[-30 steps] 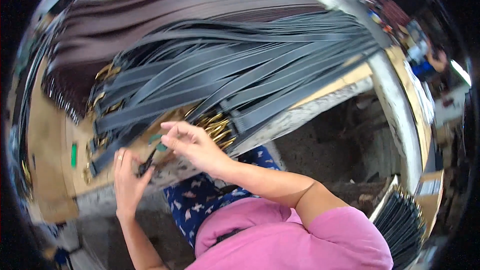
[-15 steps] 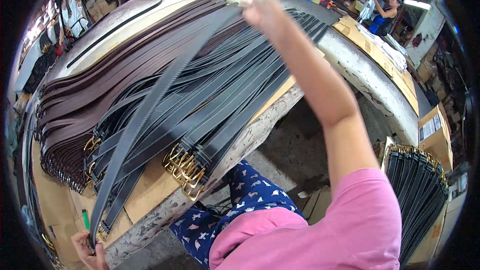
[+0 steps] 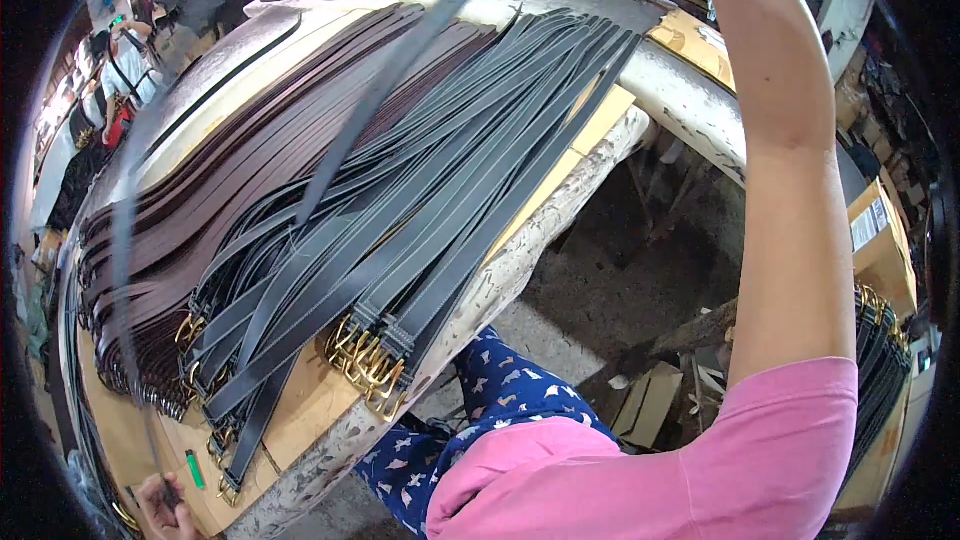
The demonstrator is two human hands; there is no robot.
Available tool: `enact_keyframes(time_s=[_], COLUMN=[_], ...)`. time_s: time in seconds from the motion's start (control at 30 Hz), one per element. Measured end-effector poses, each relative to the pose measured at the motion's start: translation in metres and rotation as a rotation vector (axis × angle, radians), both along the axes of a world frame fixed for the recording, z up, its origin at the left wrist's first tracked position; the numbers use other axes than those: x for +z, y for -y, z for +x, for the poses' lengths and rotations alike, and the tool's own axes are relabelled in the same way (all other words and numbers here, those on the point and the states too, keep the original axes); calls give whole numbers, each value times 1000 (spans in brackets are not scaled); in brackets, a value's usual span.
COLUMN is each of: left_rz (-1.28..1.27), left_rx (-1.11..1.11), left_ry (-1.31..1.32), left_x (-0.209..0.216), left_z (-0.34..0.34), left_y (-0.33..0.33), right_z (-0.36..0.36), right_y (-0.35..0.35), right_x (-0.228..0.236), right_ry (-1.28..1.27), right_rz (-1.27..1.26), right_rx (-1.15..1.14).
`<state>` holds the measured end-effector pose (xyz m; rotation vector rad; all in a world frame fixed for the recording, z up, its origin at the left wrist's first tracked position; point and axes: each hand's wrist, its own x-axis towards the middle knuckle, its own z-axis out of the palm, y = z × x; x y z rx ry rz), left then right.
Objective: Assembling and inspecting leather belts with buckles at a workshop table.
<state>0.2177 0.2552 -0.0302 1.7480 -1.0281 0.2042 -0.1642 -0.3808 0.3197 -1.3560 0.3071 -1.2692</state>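
Observation:
My left hand point(image 3: 163, 512) is closed at the lower left, at the low end of a dark strap point(image 3: 125, 270) that rises from it, smeared by motion; it looks like a black belt. A second stretch of black belt point(image 3: 385, 80) hangs in the air from the top edge down over the pile; whether the two stretches are one belt I cannot tell. My right arm point(image 3: 785, 70) reaches up past the top edge, its hand out of the picture. Under the raised strap lie black belts point(image 3: 450, 195) with white stitching and gold buckles point(image 3: 368, 365).
Brown belts point(image 3: 230, 165) lie left of the black ones. A green lighter-like item point(image 3: 195, 470) rests on the cardboard point(image 3: 290, 410) covering the table. Another bundle of black belts point(image 3: 880, 370) stands at the right by a carton point(image 3: 880, 235). Another person point(image 3: 130, 70) stands at the far left.
My right arm has swung up and to the right, taking its hand out of view. The belt stretched between my hands has shifted and blurred. My left hand has moved slightly left.

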Motion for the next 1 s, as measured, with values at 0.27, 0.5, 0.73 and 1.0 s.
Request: enact_keyframes(time_s=[0.27, 0.5, 0.73, 1.0], left_rz=[285, 252, 501, 514], left_rx=[-128, -326, -413, -417], left_ry=[-153, -192, 66, 226], left_x=[-1, -20, -71, -85], left_z=[-81, -155, -154, -153], left_y=[121, 293, 315, 303], right_z=[-10, -125, -88, -124], right_y=[101, 223, 42, 2], right_x=[-29, -161, -380, -419], right_ry=[-76, -357, -832, -1181], right_rz=[-105, -38, 217, 445], right_rx=[-271, -457, 216, 519])
